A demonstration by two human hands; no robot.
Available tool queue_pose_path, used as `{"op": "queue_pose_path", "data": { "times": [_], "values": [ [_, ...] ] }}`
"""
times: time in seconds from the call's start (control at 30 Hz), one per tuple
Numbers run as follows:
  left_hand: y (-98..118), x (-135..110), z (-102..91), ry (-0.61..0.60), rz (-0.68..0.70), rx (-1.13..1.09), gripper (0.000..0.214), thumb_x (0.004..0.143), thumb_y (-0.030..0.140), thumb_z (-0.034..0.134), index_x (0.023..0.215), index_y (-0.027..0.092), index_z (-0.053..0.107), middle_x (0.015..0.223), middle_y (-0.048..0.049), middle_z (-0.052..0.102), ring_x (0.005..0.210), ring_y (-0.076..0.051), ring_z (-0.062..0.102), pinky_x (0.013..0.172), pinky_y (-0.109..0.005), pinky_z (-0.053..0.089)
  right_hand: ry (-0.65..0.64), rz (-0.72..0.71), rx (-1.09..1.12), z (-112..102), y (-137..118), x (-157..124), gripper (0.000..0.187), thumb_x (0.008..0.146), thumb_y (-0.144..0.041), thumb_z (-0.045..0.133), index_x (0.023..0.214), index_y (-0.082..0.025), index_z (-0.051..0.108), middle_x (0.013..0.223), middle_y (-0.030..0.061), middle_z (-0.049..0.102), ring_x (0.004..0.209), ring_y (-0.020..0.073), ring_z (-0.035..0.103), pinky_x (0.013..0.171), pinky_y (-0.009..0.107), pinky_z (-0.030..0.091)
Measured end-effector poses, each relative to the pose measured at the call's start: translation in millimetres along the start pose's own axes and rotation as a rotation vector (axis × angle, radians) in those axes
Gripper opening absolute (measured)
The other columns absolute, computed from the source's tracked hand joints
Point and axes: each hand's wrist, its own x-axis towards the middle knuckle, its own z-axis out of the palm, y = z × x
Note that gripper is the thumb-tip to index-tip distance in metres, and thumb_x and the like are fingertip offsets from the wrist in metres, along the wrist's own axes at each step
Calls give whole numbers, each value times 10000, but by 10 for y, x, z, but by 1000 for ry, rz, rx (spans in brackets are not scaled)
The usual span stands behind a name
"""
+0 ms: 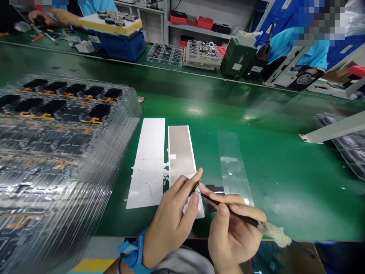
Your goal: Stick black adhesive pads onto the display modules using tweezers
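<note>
My left hand [173,215] pinches a small dark part [194,188] between thumb and fingers; most of it is hidden. In my right hand [235,234] are black tweezers [246,219], their tip at the part and a pale, ragged wad [275,233] on their rear end. Beneath my hands lies a beige strip with white edges [181,146]. To its left is a white sheet [146,160] sprinkled with tiny scraps. A clear film strip [235,163] lies to the right, beside some flat black pieces [212,207] partly covered by my right hand.
Stacked clear trays [114,125] with black screen-like parts fill the left side. Behind the bench ledge stand a blue bin [122,45], part trays [203,53] and a green box [238,57]. A white metal arm [336,125] juts in from the right. Co-workers sit opposite.
</note>
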Motion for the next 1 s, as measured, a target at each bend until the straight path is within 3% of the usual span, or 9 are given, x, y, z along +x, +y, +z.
{"op": "queue_pose_path", "data": {
  "times": [1.0],
  "values": [
    [12, 7, 15, 10, -26, 9, 506, 1062, 239, 337, 1560, 324, 307, 1034, -51, 561, 864, -196, 556, 755, -333, 474, 48, 22, -30, 23, 46, -41, 271, 929, 34, 485, 1050, -208, 486, 910, 34, 693, 873, 183, 754, 763, 421, 693]
  ]
}}
